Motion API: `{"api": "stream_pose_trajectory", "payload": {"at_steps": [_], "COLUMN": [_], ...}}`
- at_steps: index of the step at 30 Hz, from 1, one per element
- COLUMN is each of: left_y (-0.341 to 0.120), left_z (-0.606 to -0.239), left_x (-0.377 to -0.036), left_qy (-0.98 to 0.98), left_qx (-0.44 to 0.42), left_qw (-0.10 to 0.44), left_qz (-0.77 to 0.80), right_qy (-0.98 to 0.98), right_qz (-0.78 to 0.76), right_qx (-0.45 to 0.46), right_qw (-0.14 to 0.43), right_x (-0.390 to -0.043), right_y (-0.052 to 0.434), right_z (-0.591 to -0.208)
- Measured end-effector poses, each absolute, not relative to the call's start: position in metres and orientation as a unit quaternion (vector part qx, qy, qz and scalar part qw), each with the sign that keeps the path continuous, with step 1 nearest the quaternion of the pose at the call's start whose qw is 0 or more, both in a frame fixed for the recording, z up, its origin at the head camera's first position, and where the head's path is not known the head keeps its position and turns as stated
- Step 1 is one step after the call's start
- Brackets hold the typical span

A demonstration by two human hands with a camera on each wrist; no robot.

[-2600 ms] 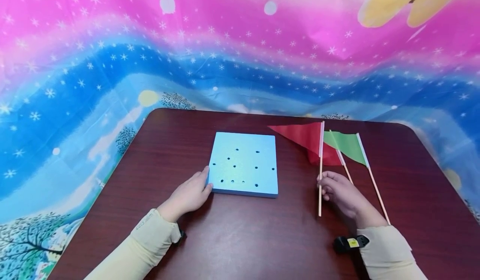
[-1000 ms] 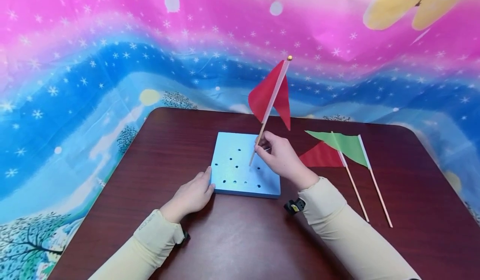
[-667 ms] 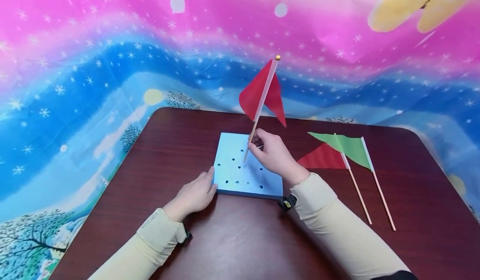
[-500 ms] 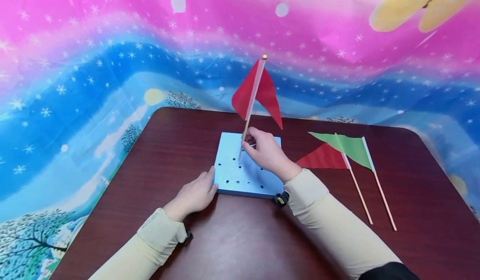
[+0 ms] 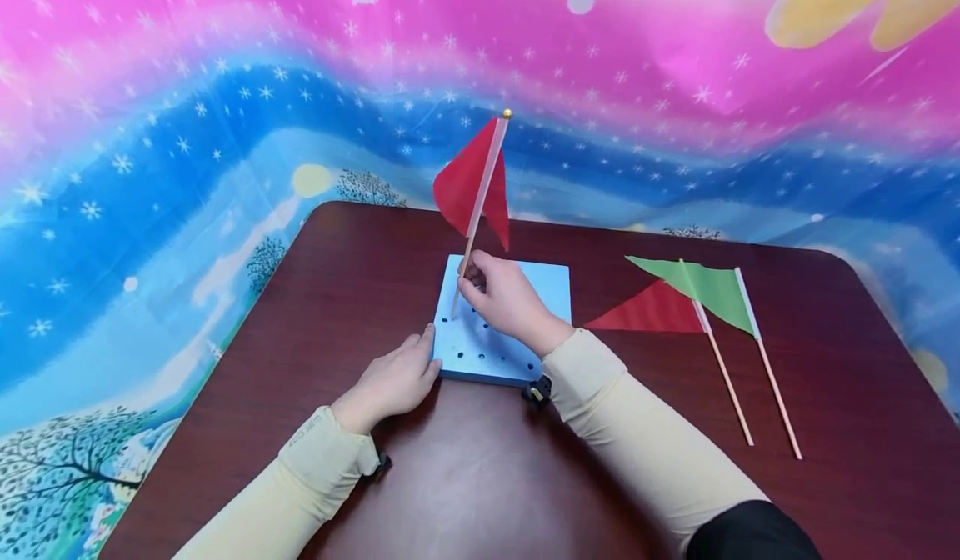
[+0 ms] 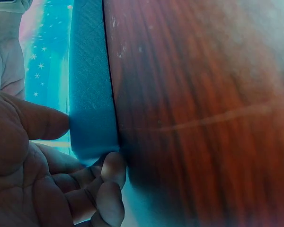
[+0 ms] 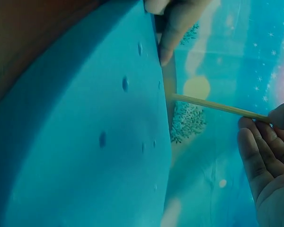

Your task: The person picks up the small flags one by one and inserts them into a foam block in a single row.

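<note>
**Red flag held upright over the blue foam block**

The right hand (image 5: 504, 300) pinches the thin wooden stick of a red flag (image 5: 471, 183) between thumb and curled fingers, low on the stick. The flag stands tilted, its gold-tipped top leaning to the right and away from the person, and the red pennant hangs on both sides of the stick. The lower end of the stick meets the top face of the blue foam block (image 5: 547, 285) near its left edge, at the far-left part of the block. In the right wrist view the stick (image 7: 213, 106) runs from the fingers (image 7: 255, 151) to the edge of the block's face; whether its tip sits in a hole cannot be told.

The block lies flat on the dark red-brown worktop (image 5: 465, 477), with small dark holes scattered across its top. The left hand (image 5: 393, 381) rests on the worktop at the block's near-left corner, fingers relaxed. In the left wrist view the thumb (image 6: 38, 122) presses against the block's side wall and a fingertip (image 6: 114, 168) touches its lower corner.

To the right, well apart from the block, a second red flag (image 5: 652, 310) and a green flag (image 5: 705, 287) lie flat on the worktop, their pennants overlapping and their sticks pointing toward the person. A bright cloth (image 5: 225, 85) with pink and blue bands and white stars hangs behind.
</note>
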State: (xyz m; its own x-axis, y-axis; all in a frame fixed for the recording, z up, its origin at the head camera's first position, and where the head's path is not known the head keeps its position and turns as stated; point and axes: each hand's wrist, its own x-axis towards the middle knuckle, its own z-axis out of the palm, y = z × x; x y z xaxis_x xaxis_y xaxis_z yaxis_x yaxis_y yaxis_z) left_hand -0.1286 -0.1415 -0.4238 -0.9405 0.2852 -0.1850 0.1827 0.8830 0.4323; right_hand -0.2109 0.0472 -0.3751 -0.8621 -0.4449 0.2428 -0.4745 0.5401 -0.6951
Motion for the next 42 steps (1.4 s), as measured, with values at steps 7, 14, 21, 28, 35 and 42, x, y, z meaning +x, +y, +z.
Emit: {"api": "stream_pose_trajectory", "payload": {"at_steps": [7,14,21,28,35,42], "left_y": [-0.142,-0.142,-0.142,-0.142,-0.142,-0.141], "left_z": [-0.422,-0.422,-0.422,-0.421,-0.421,-0.423], "left_x": [-0.131,-0.131,-0.132,-0.131,-0.131,-0.132], "left_qy": [0.963,0.963,0.963,0.962,0.961,0.964], "left_qx": [0.129,0.129,0.128,0.128,0.132,0.127], "left_qw": [0.118,0.12,0.122,0.125,0.126,0.122], "left_qz": [0.205,0.202,0.202,0.205,0.206,0.199], "right_qy": [-0.875,-0.878,-0.884,-0.89,-0.893,-0.895], "right_qz": [0.397,0.385,0.367,0.347,0.353,0.351], "right_qx": [0.277,0.284,0.29,0.295,0.279,0.276], "right_qw": [0.013,0.014,0.02,0.007,-0.003,-0.002], "right_x": [-0.212,-0.212,-0.213,-0.214,-0.213,-0.214], "right_y": [0.037,0.032,0.03,0.027,0.027,0.028], "right_z": [-0.378,-0.382,-0.384,-0.391,-0.396,-0.402]}}
